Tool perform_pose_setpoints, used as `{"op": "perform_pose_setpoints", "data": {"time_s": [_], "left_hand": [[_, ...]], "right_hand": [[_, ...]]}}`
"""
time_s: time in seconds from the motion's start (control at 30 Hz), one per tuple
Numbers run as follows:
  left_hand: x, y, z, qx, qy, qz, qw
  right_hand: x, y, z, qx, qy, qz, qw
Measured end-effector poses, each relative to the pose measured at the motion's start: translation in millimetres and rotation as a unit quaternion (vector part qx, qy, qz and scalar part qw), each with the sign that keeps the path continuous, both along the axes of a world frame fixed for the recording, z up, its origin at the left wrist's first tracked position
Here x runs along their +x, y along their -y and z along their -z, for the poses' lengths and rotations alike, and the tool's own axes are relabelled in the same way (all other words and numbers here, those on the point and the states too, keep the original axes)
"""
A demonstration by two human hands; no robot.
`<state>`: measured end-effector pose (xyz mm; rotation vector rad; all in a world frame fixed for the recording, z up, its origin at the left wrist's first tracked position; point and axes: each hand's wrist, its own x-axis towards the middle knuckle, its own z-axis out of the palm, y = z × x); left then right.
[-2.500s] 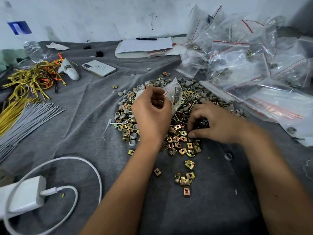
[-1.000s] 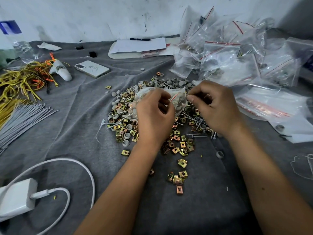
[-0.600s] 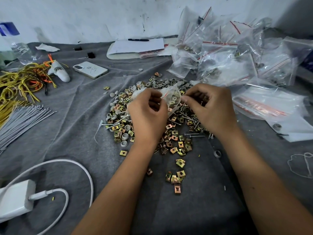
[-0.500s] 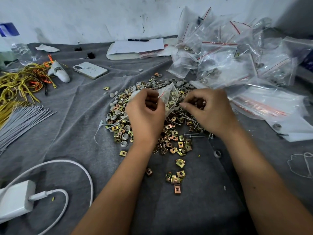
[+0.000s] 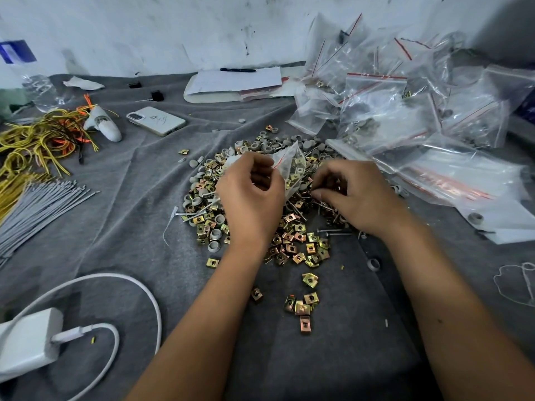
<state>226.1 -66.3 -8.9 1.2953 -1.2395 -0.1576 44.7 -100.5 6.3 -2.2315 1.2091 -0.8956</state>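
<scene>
Both hands work at the frame's middle. My left hand (image 5: 252, 198) pinches the small zip bag (image 5: 291, 169), still raised over the pile of clip nuts (image 5: 295, 241). My right hand (image 5: 359, 198) has left the bag mouth and returned onto the screws (image 5: 334, 233), fingers curled; if it holds one, I cannot tell. Filling likely continues.

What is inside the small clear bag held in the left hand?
Brass clip nuts show through the small clear bag, inside it or in the pile behind, I cannot tell. The left hand covers its lower part.
</scene>
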Motion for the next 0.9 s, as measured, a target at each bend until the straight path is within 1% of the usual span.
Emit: {"op": "perform_pose_setpoints", "data": {"time_s": [0.1, 0.13, 0.2, 0.3, 0.37, 0.4, 0.57, 0.7, 0.8, 0.87, 0.9], "left_hand": [[-2.3, -1.0, 0.1, -0.003, 0.049, 0.031, 0.998], [-3.3, -1.0, 0.2, -0.003, 0.072, 0.041, 0.997], [-5.4, -0.7, 0.8, -0.006, 0.105, 0.056, 0.993], [-6.3, 0.3, 2.9, -0.013, 0.127, 0.058, 0.99], [-6.0, 0.6, 3.7, -0.014, 0.122, 0.055, 0.991], [-5.8, 0.5, 3.4, -0.014, 0.116, 0.051, 0.992], [-5.0, -1.0, 1.2, -0.008, 0.068, 0.033, 0.997], [-3.0, -2.3, -0.7, -0.005, 0.045, 0.022, 0.999], [-2.0, -2.3, -1.3, 0.001, 0.02, 0.014, 1.0], [-1.3, -2.2, -1.0, 0.005, 0.01, 0.013, 1.0], [-1.1, -2.1, -1.0, 0.007, 0.007, 0.015, 1.0]], "right_hand": [[2.1, -1.4, -1.6, -0.04, 0.141, 0.013, 0.989], [3.0, -2.0, -2.3, -0.047, 0.17, 0.012, 0.984], [5.4, -3.7, -2.4, -0.058, 0.18, 0.005, 0.982], [9.3, -5.2, 1.0, -0.067, 0.134, -0.005, 0.989], [9.4, -4.2, 2.4, -0.063, 0.101, -0.001, 0.993], [8.4, -3.4, 2.4, -0.065, 0.093, 0.005, 0.993], [-0.9, 0.0, -2.2, -0.073, 0.115, 0.041, 0.99], [-13.0, 4.8, -3.7, -0.087, 0.041, 0.03, 0.995], [-21.1, 6.8, -2.9, -0.019, -0.05, -0.004, 0.999], [-23.4, 6.4, -3.1, 0.037, -0.111, -0.025, 0.993], [-24.2, 6.2, -3.7, 0.052, -0.127, -0.029, 0.99]]}}
